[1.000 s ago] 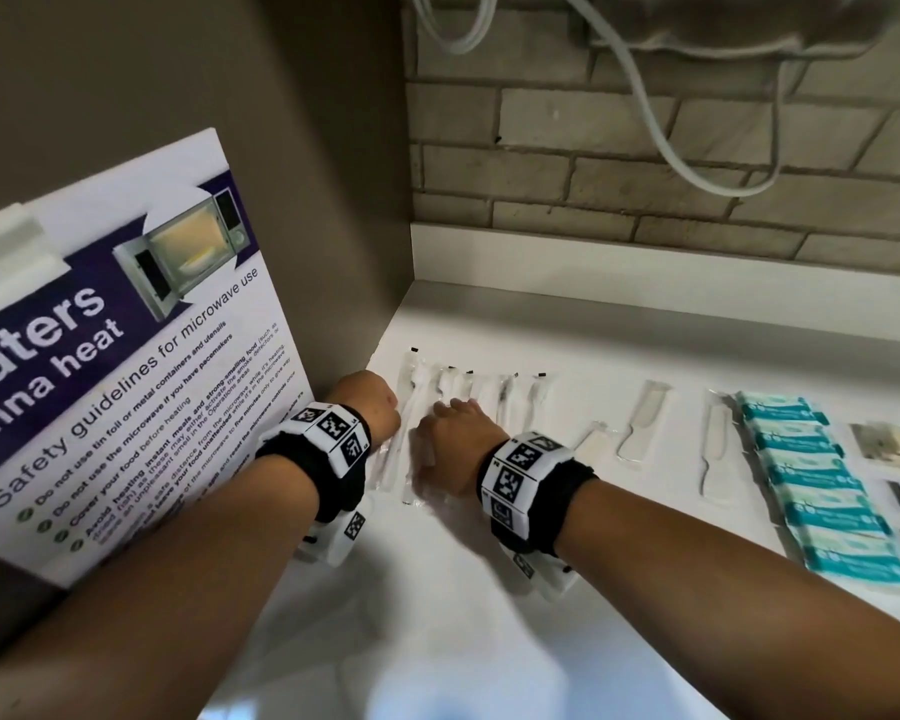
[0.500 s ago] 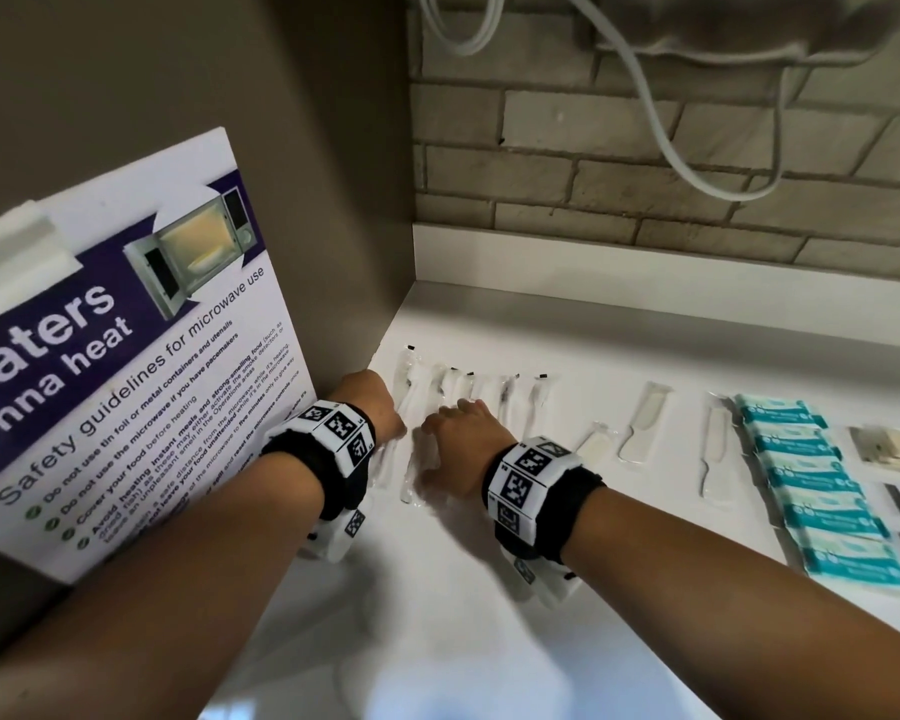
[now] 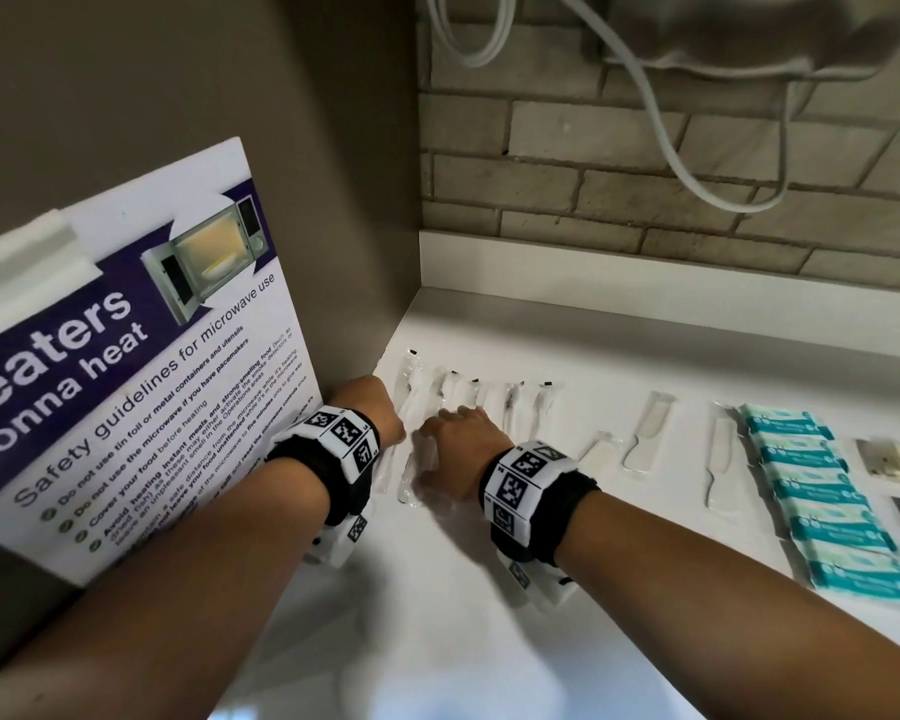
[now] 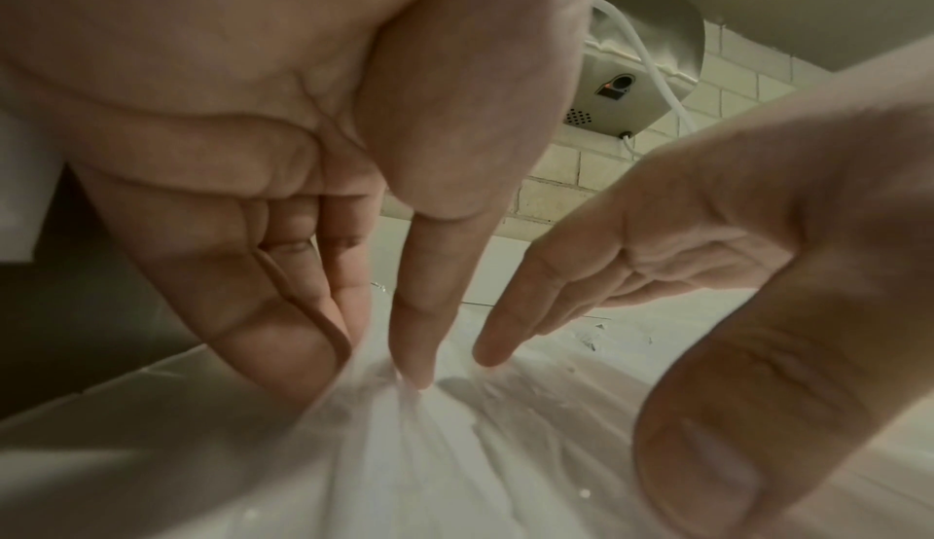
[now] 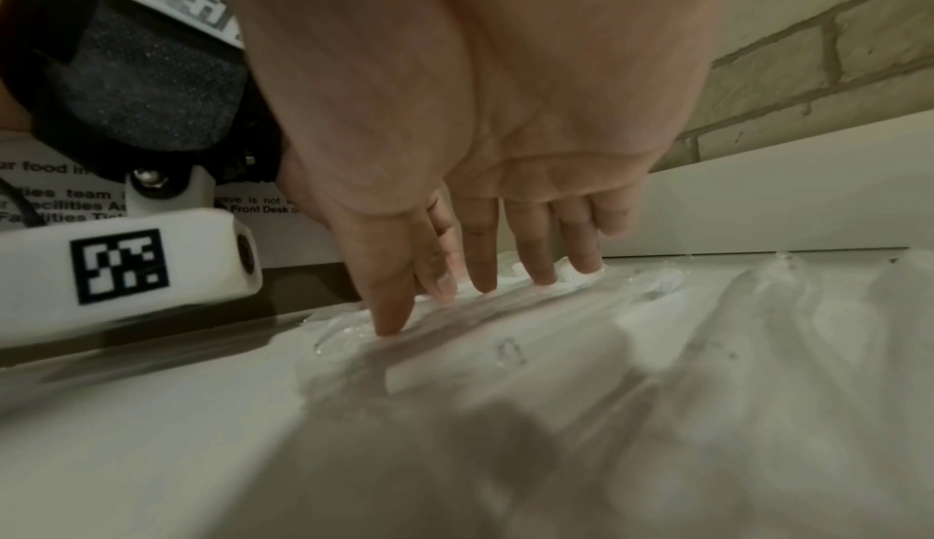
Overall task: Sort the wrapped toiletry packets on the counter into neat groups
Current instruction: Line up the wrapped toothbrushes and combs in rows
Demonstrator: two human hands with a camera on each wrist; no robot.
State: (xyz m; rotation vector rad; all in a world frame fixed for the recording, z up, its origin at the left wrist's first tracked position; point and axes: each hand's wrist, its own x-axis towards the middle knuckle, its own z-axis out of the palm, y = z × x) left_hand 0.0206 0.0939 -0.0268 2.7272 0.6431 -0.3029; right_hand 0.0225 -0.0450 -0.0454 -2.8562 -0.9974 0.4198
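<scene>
Several clear-wrapped toothbrush packets (image 3: 510, 407) lie in a row at the back left of the white counter (image 3: 489, 589). My left hand (image 3: 380, 415) rests at the row's left end, by the poster. Its straight fingers (image 4: 417, 364) press down on clear wrap (image 4: 404, 428). My right hand (image 3: 455, 449) lies just right of it, palm down. Its straight fingertips (image 5: 482, 286) press on the packets (image 5: 505, 320). Neither hand grips anything. The packets under both palms are hidden in the head view.
Two wrapped combs (image 3: 650, 431) (image 3: 720, 459) lie right of the row, then a column of teal packets (image 3: 822, 496) and a beige packet (image 3: 894, 457). A microwave poster (image 3: 141, 381) leans at the left. A brick wall (image 3: 645, 174) and a white cable (image 3: 661, 127) stand behind.
Both hands stay pressed on the toothbrush packets. The right hand has shifted very slightly along the row.
</scene>
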